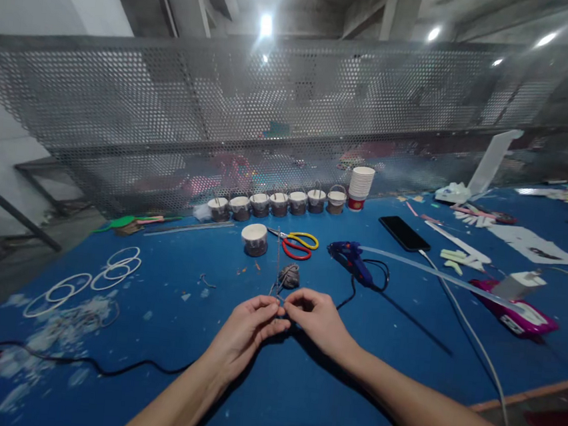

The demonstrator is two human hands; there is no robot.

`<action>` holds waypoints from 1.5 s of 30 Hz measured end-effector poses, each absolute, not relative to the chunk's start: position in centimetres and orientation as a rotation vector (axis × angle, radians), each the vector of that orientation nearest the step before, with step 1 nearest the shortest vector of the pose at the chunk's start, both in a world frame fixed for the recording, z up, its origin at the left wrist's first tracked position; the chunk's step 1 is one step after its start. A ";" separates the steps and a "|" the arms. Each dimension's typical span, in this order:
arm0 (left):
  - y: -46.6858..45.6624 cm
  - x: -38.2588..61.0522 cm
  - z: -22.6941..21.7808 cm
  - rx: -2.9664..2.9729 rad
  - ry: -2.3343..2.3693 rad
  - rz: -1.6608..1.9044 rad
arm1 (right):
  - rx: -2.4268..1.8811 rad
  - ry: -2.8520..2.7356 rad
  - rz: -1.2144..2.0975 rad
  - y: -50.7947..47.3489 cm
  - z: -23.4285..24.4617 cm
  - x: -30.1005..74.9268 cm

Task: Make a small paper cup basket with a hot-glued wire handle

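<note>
My left hand and my right hand meet over the blue table, fingers pinched together on a thin wire that stands up between them. The wire leads to a small grey wire ball lying just beyond my fingertips. A paper cup with a dark band stands further back, with yellow and red scissors next to it.
A blue glue gun with a black cord lies right of the scissors. Several cups line up before a perforated metal screen, beside a stack of paper cups. A phone, white rings, and a magenta tool also lie about.
</note>
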State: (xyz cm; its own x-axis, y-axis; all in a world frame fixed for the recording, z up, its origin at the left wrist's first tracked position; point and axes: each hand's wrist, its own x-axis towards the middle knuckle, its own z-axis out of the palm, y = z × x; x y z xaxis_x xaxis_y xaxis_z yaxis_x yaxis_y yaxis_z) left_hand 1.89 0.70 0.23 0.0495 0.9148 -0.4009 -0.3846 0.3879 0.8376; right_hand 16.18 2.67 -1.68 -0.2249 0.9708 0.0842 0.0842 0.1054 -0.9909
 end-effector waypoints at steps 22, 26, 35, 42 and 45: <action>0.6 2.5 -0.2 0.580 1.113 1.186 | -1.106 -1.520 1.242 2.8 -1.5 16.3; 0.6 2.5 -0.3 0.578 1.136 1.192 | -1.126 -1.528 1.242 2.7 -1.3 16.4; 0.5 2.5 -0.2 0.628 1.190 1.143 | -1.112 -1.524 1.269 2.6 -1.5 16.3; 0.5 2.5 -0.2 0.699 1.229 1.127 | -1.108 -1.523 1.280 2.6 -1.6 16.3; 0.7 2.4 -0.5 0.746 1.221 1.126 | -1.109 -1.527 1.274 2.6 -1.6 16.4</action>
State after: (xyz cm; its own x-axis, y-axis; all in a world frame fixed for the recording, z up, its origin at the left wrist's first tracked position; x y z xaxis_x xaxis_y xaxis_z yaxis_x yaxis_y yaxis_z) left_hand 2.37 0.66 -0.50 -0.0382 0.9420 -0.3335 -0.2568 0.3133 0.9143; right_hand 16.38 2.59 -1.61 -0.2581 0.9642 0.0610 0.1125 0.0927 -0.9893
